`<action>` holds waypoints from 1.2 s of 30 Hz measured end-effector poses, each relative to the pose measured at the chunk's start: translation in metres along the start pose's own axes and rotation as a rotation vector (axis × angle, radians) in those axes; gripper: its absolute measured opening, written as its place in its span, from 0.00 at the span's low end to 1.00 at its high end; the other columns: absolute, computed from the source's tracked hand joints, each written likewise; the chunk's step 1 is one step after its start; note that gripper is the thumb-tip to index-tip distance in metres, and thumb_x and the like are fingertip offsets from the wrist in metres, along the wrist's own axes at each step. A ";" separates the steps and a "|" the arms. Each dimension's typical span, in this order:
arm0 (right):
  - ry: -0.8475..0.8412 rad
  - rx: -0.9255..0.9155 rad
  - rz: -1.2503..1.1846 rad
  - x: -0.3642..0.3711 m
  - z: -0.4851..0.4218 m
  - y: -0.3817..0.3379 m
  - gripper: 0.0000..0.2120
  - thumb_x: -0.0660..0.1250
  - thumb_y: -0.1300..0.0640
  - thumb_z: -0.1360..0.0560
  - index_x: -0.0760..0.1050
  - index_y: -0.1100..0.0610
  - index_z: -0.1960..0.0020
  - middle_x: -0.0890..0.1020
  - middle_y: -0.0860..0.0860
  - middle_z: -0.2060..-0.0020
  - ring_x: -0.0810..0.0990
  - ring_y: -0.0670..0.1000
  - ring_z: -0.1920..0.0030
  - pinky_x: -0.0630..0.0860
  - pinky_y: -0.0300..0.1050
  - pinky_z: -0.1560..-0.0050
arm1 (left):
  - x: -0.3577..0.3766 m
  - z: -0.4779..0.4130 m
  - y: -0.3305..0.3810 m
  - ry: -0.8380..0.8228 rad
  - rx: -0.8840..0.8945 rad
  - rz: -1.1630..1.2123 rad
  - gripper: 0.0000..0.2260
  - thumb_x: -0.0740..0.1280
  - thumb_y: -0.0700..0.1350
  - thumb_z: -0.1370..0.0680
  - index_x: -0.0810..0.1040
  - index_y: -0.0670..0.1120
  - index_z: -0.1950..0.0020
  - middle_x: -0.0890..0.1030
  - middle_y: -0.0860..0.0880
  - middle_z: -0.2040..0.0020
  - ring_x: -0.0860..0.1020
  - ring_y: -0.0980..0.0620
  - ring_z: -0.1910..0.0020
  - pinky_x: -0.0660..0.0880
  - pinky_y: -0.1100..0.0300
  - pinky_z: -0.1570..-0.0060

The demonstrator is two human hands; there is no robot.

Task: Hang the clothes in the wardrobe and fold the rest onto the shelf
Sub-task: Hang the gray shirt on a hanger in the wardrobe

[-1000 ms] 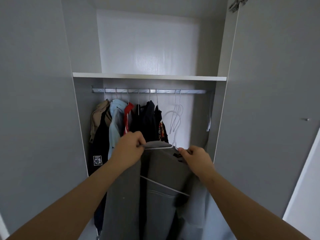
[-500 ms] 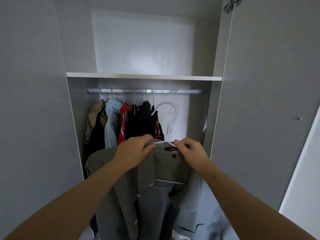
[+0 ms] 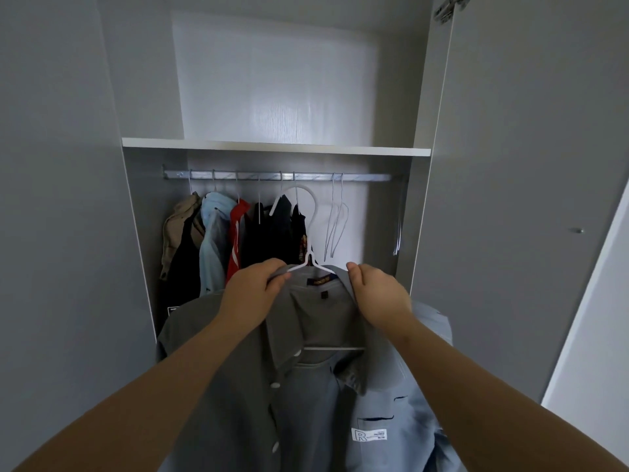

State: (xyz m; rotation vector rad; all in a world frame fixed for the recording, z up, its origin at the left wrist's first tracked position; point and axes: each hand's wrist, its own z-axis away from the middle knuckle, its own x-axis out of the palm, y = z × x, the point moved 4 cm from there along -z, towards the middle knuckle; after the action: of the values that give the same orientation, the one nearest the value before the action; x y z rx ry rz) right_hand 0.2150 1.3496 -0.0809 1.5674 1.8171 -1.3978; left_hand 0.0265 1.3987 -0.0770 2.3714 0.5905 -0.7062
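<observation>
My left hand (image 3: 252, 294) and right hand (image 3: 377, 298) both pinch the collar of a grey shirt (image 3: 245, 386), thumb against curled fingers, one hand on each side of the neck opening. Between them sits the white hanger (image 3: 308, 264) that the shirt is draped on. Its shoulders run under the collar right at my fingertips, and its crossbar shows lower down inside the open front. The shirt hangs unbuttoned below my grip, with a white button (image 3: 275, 385) on the placket under my left wrist and a white label (image 3: 369, 434) printed with an R below my right forearm. The hanger's hook curves up from between my hands towards the metal rail (image 3: 357, 177) above. It looks to stop just short of the rail, though from this angle I cannot say for certain. Up and to the left of my left hand, garments already hang on the rail: a tan jacket (image 3: 177, 226) farthest out, then a light blue shirt (image 3: 212, 233), a red garment (image 3: 236, 233) and black clothes (image 3: 272, 233) nearest the hook. Just above my right hand, two bare wire hangers (image 3: 335, 226) hang on the rail. Over the rail runs the white shelf (image 3: 272, 147). The wardrobe's grey doors stand open beyond each arm, the left door (image 3: 61, 199) and the right door (image 3: 510, 199).
</observation>
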 end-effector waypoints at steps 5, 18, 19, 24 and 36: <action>0.006 -0.024 -0.057 0.004 0.000 -0.009 0.21 0.48 0.45 0.18 0.74 0.57 0.52 0.81 0.58 0.51 0.77 0.60 0.48 0.68 0.47 0.54 | 0.001 0.002 0.003 -0.021 0.011 0.001 0.07 0.64 0.43 0.22 0.79 0.42 0.50 0.80 0.47 0.59 0.74 0.53 0.59 0.62 0.66 0.63; -0.020 0.450 -0.448 -0.004 0.006 0.059 0.15 0.64 0.52 0.27 0.76 0.63 0.66 0.79 0.59 0.65 0.78 0.60 0.57 0.72 0.47 0.56 | 0.026 -0.001 0.008 -0.295 -0.141 0.194 0.09 0.62 0.51 0.21 0.79 0.49 0.48 0.78 0.53 0.55 0.75 0.57 0.55 0.67 0.74 0.60; -0.013 0.497 -0.486 -0.005 0.009 0.068 0.14 0.65 0.54 0.28 0.76 0.64 0.65 0.79 0.61 0.64 0.78 0.61 0.58 0.73 0.47 0.56 | 0.029 -0.001 0.007 -0.286 -0.154 0.201 0.10 0.61 0.51 0.21 0.79 0.49 0.47 0.79 0.52 0.53 0.75 0.56 0.53 0.67 0.72 0.59; -0.024 0.660 -0.537 -0.007 0.026 0.105 0.12 0.63 0.57 0.27 0.72 0.61 0.67 0.76 0.59 0.63 0.74 0.57 0.61 0.68 0.44 0.60 | 0.052 -0.003 0.008 -0.240 -0.282 0.301 0.07 0.61 0.48 0.20 0.79 0.49 0.51 0.79 0.53 0.54 0.75 0.58 0.56 0.65 0.76 0.62; -0.052 0.804 -0.802 -0.012 0.047 0.137 0.12 0.65 0.62 0.26 0.71 0.62 0.68 0.77 0.59 0.64 0.75 0.57 0.61 0.70 0.46 0.59 | 0.096 0.000 0.020 -0.285 -0.494 0.549 0.09 0.64 0.43 0.22 0.79 0.52 0.61 0.80 0.53 0.57 0.77 0.55 0.55 0.71 0.63 0.58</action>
State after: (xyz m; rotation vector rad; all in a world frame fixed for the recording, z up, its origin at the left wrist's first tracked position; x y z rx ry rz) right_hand 0.3266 1.2897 -0.1520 1.0385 2.0776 -2.7602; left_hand 0.1106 1.4075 -0.1266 1.8024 -0.0247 -0.5499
